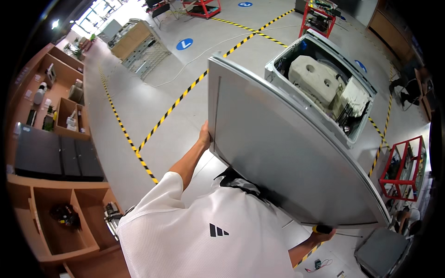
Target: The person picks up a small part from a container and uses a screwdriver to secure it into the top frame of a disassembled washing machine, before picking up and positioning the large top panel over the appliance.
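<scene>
- A large flat grey sheet-metal panel [287, 148] with folded edges fills the centre and right of the frame, held tilted above the floor.
- The left hand [204, 135], at centre, is closed on the panel's left edge.
- The right hand [323, 235], lower right, touches the panel's bottom edge beside a yellow-and-black handle; how far its grip is closed cannot be told.
- An open grey washing-machine cabinet [320, 83] stands behind, upper right.

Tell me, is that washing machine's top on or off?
Off. The washing machine is open on top, its insides showing; a person holds a large grey panel beside it.
</scene>
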`<control>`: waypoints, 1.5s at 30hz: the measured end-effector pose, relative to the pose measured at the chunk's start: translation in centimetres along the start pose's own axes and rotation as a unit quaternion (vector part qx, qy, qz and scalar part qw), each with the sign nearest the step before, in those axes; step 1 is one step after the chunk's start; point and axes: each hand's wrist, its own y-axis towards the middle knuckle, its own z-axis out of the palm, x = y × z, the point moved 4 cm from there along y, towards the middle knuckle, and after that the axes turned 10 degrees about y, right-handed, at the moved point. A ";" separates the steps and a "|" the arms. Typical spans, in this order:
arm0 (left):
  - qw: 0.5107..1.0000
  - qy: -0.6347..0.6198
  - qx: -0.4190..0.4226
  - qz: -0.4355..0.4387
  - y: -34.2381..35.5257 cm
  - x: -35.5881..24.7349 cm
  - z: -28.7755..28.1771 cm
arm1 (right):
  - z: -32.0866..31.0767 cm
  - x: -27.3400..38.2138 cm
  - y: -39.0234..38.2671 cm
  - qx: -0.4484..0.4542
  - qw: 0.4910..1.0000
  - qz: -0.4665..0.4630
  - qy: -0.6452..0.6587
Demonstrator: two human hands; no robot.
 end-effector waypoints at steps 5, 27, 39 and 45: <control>0.999 0.002 0.048 -0.002 9.0 -1.2 6.3 | 1.8 -1.8 1.6 -0.105 0.994 -0.005 -0.040; 0.930 0.314 0.158 0.105 27.1 -18.2 17.3 | 27.9 -8.5 14.4 -0.192 0.958 0.027 -0.212; 0.886 0.388 0.191 0.170 29.3 -23.3 26.2 | 29.2 -8.2 27.0 -0.160 0.939 0.012 -0.305; 0.853 0.480 0.160 0.126 31.6 -23.8 31.1 | 31.8 -7.5 31.7 -0.143 0.928 0.052 -0.341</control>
